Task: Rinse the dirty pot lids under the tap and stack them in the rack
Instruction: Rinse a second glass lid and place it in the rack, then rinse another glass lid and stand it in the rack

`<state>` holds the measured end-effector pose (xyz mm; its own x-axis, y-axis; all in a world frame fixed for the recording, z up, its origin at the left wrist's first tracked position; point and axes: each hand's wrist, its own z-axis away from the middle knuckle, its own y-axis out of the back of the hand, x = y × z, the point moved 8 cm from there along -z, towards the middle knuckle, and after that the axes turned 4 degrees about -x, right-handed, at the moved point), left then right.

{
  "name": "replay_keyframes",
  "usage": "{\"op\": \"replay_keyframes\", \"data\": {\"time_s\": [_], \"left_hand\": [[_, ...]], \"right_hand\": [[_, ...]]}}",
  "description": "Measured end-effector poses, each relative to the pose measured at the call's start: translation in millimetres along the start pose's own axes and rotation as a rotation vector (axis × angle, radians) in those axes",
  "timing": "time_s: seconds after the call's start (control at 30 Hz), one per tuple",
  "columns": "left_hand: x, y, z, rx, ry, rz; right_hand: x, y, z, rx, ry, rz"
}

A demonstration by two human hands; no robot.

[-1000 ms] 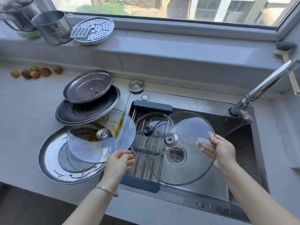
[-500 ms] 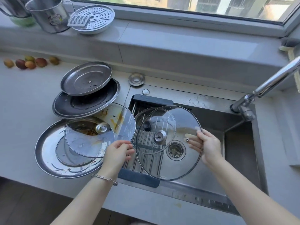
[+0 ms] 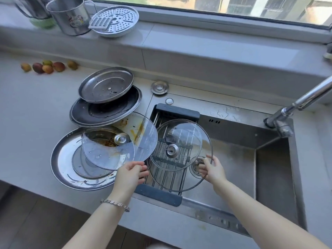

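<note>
Head view: the right hand [image 3: 213, 170] pinches the big glass lid [image 3: 181, 180] by its rim, tilted over the sink rack [image 3: 158, 195]. Held at one edge, it may slip and crack against the bars. The left hand [image 3: 131, 174] curls at the edge of a stained lid [image 3: 107, 153], grip unclear. The tap [image 3: 305, 97] runs out of frame.

Left arm: bare forearm enters from the lower edge and reaches forward; bracelet [image 3: 115, 204] at the wrist.
Left hand [image 3: 131, 174]: back upward, fingers loosely curled toward the right; any contact cannot be confirmed.
Right arm: bare forearm enters from the lower right, angled left.
Right hand [image 3: 213, 169]: pinches the rim of a glass lid [image 3: 172, 150], thumb above, fingers below.
Spacing: hands apart, roughly level.
</note>
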<state>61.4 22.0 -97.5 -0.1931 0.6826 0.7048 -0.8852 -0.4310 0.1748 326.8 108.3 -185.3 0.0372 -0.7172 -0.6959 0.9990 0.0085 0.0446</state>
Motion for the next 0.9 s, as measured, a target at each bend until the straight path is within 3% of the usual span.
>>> {"op": "replay_keyframes", "data": {"time_s": [0.13, 0.23, 0.3, 0.37, 0.5, 0.7, 0.9], "left_hand": [[-6, -3, -2, -0.002, 0.028, 0.018], [-12, -7, -5, -0.007, 0.051, 0.013], [-16, -8, -8, 0.011, 0.102, 0.124], [-17, -13, -9, -0.003, 0.177, 0.332], [-22, -32, -19, -0.054, 0.432, 0.816], [-25, -39, -40, 0.062, 0.286, 0.993], [-9, -15, -39, 0.180, 0.164, 0.962]], "right_hand": [[-2, 9, 1, 0.034, 0.008, 0.329], [-18, 11, 5, -0.065, -0.004, 0.830], [-34, 11, 10, -0.117, 0.002, 1.214], [-55, 12, 16, -0.069, 0.041, 1.395], [-87, -5, 35, -0.058, 0.233, 1.332], [-84, -12, 59, -0.147, 0.313, 1.187], [-63, -1, 60, -0.203, 0.281, 1.046]]}}
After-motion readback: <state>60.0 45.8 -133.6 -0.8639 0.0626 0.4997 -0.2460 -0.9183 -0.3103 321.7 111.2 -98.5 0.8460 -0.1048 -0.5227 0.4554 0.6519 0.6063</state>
